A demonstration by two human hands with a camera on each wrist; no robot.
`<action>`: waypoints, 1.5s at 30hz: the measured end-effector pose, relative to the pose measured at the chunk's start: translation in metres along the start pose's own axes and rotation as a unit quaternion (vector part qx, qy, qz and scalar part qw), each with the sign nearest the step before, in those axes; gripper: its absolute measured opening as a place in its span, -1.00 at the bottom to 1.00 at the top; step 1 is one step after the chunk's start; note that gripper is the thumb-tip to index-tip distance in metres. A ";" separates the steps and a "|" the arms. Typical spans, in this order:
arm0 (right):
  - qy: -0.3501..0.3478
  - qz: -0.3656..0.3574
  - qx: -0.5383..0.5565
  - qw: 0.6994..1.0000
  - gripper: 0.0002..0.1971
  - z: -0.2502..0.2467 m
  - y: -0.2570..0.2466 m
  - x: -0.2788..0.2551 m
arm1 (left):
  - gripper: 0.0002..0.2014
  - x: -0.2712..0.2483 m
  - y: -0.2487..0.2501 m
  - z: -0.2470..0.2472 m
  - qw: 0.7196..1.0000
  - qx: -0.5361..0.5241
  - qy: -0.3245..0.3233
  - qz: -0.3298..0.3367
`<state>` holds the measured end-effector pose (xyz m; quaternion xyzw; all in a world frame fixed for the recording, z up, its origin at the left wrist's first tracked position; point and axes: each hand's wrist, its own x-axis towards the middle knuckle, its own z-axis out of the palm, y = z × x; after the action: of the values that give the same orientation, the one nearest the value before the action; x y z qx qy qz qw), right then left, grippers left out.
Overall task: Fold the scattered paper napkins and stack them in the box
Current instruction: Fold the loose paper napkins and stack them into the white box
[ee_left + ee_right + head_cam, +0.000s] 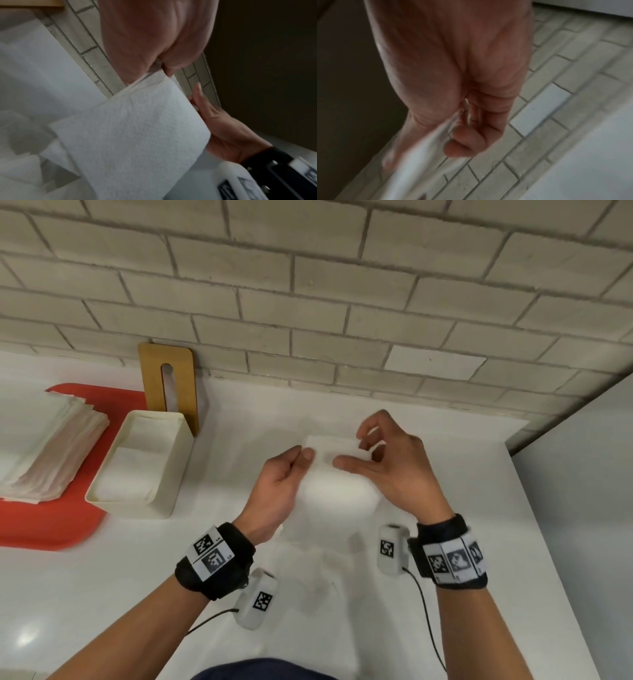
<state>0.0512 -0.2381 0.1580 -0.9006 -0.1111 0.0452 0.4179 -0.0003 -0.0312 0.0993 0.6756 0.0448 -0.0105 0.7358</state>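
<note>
A white paper napkin (337, 491) hangs folded over in the air above the white counter, held by both hands. My left hand (291, 470) pinches its upper left corner between thumb and fingers. My right hand (380, 453) pinches the upper right edge with thumb and curled fingers. In the left wrist view the napkin (137, 135) droops from the pinch of my left hand (164, 67). The right wrist view shows my right hand (462, 121) closed on a blurred napkin edge (412, 162). The cream box (178, 440) stands to the left with folded napkins (133, 470) inside.
A red tray (51, 529) at the left edge carries a pile of unfolded napkins (44, 446). A wooden lid with a slot (169, 385) leans on the brick wall behind the box. Another napkin (308, 570) lies flat on the counter below my hands.
</note>
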 end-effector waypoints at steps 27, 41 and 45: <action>0.210 -0.030 0.121 0.970 -0.81 0.096 -0.025 -0.026 | -0.63 -0.016 0.022 -0.012 0.992 -0.077 0.093 -0.025; 0.077 -0.051 0.182 0.979 -0.80 0.265 -0.123 -0.055 | -0.87 -0.004 0.041 -0.207 0.983 0.030 0.164 0.077; 0.080 -0.047 0.118 0.989 -0.82 0.336 -0.155 -0.005 | -0.60 0.016 0.047 -0.293 0.961 0.207 0.161 0.085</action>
<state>-0.0372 0.1075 0.0592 -0.8392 -0.1137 -0.0336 0.5307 0.0038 0.2651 0.1204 0.8072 0.1016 0.1522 0.5612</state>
